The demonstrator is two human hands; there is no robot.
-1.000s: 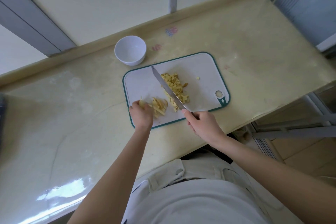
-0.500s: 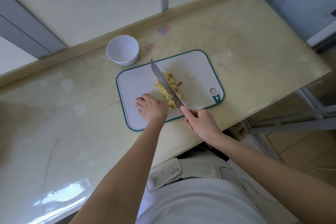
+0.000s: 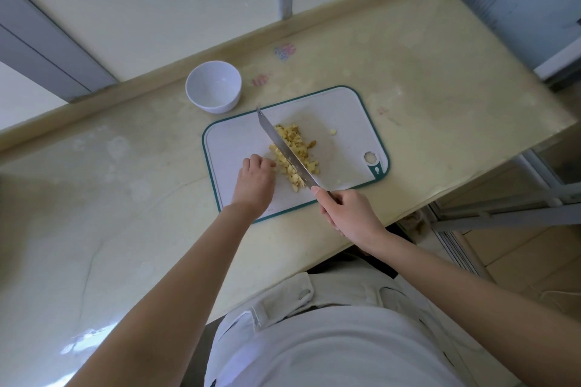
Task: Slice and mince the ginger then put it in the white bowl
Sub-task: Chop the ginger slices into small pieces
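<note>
A heap of chopped yellow ginger (image 3: 298,148) lies in the middle of the white, green-rimmed cutting board (image 3: 342,122). The knife (image 3: 283,148) lies slanted across the heap, tip toward the far left, and my right hand (image 3: 349,214) grips its handle at the board's near edge. My left hand (image 3: 256,181) rests on the board with curled fingers against the heap's left side; whatever ginger lies under them is hidden. The empty white bowl (image 3: 213,86) stands beyond the board's far left corner.
One stray ginger bit (image 3: 332,132) sits right of the heap. The pale counter (image 3: 110,198) ends at a wall ledge behind the bowl and drops off at the right, past the board. A metal rack (image 3: 503,214) stands below on the right.
My left hand moved right from the board's near-left corner up against the ginger, bringing the cut strips to the heap. The knife stayed slanted over the pile.
</note>
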